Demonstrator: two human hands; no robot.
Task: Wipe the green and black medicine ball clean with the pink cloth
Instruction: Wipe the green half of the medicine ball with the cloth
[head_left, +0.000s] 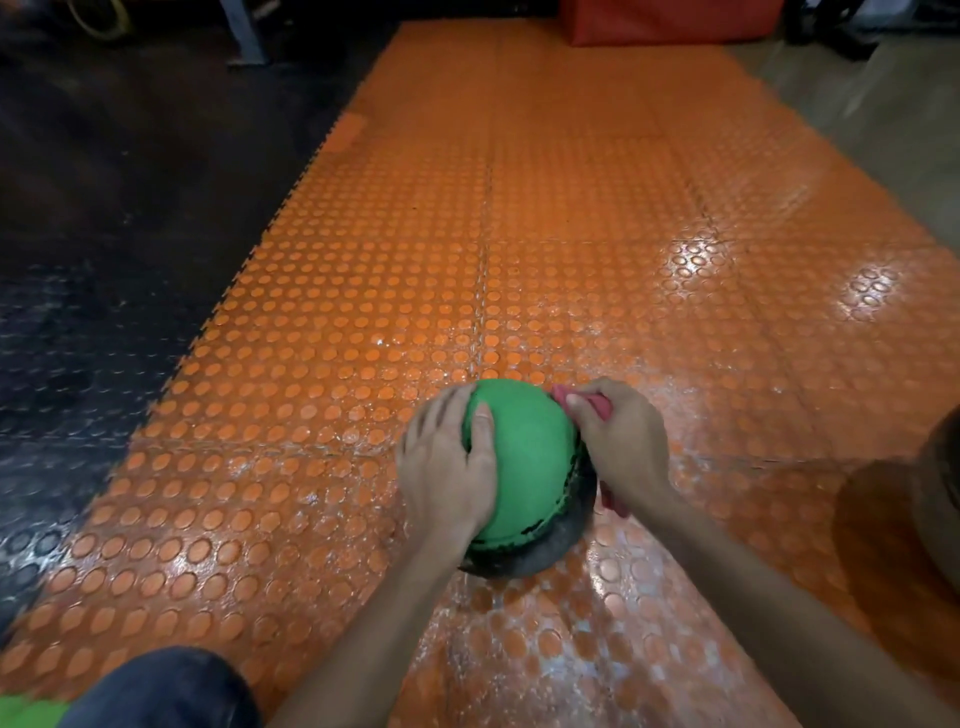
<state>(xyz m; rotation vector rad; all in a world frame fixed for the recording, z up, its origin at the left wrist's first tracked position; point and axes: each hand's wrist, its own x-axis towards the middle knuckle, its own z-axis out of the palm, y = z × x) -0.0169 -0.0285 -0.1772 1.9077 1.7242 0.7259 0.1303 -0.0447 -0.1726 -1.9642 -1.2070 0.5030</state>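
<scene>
As we sweep in from the left of the frame, dark floor (78, 260) gives way to the orange studded mat (467, 234), and in the lower middle we reach our left hand (447, 457). It's spread against the left flank of the ball (524, 457), fingers splayed and thumb laid up over the green, bracing rather than clutching. The ball sits right there on the mat, green dome facing up at us, black half tucked underneath toward the lower right.

We'd call this a heavy, dense thing with a grainy, grippy skin. It shouldn't skid, but being round it will roll if we shove it from one side only, so that steadying palm matters. No use pinching it; we'd take it with broad palms on opposite flanks.

On to the right now: the cloth (597, 404) looks soft and limp, bunched in our right hand (623, 447). The fingers are curled round it, with one pink edge poking out by the fingertips and another below the wrist. That fist presses the cloth onto the ball's upper right flank, near where green meets black, directly across from the bracing hand.
</scene>
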